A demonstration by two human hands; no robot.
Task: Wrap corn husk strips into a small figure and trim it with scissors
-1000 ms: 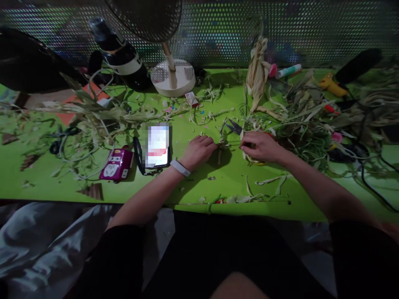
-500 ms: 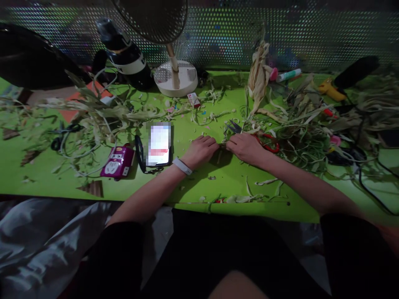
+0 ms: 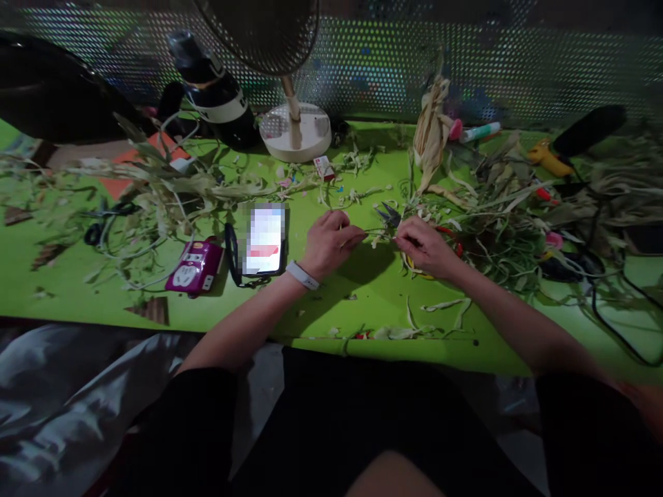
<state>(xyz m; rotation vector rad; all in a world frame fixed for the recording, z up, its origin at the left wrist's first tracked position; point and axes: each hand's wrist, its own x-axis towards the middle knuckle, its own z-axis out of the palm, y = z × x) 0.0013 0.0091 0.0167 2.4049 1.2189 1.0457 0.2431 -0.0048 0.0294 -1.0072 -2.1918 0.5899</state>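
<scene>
Right hand moved away from my left hand, leaving a thin strand seemingly workable between them, near the scissors; my left grip pinches it, my right grip's hold I cannot tell.

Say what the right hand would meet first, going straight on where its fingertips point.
The right hand points toward the left hand; pale plant scraps between them probably come first, though their height relative to the fingertips is unclear.
</scene>
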